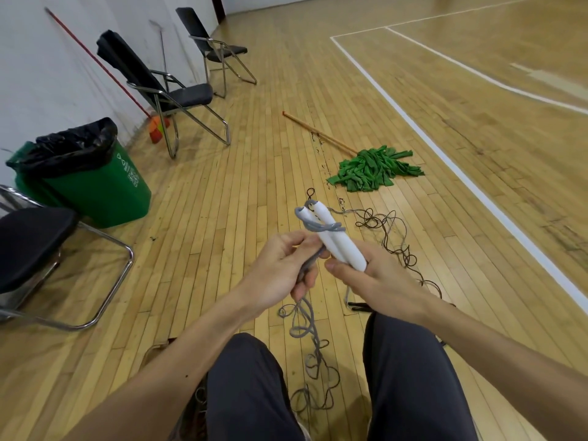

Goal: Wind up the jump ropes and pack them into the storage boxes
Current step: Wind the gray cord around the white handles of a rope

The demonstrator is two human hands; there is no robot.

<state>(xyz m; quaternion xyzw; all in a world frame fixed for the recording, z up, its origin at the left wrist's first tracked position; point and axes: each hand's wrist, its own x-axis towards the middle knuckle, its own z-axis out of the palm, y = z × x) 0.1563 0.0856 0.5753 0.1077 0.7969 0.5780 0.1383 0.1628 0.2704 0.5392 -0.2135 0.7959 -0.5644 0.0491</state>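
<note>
Two white jump rope handles (337,240) lie side by side, and my right hand (369,278) grips their lower ends. A grey rope (313,326) is looped once around the handles near their tops. My left hand (283,272) pinches this grey rope just left of the handles. The rest of the grey rope hangs down between my knees and lies in loose tangles on the floor. A second, dark brown rope (394,240) lies tangled on the floor to the right, behind my right hand. No storage box is in view.
A green mop (372,168) with a wooden handle lies on the wooden floor ahead. A green bin (98,186) with a black liner stands at left, between black folding chairs (165,90). A broom (156,128) leans on the wall.
</note>
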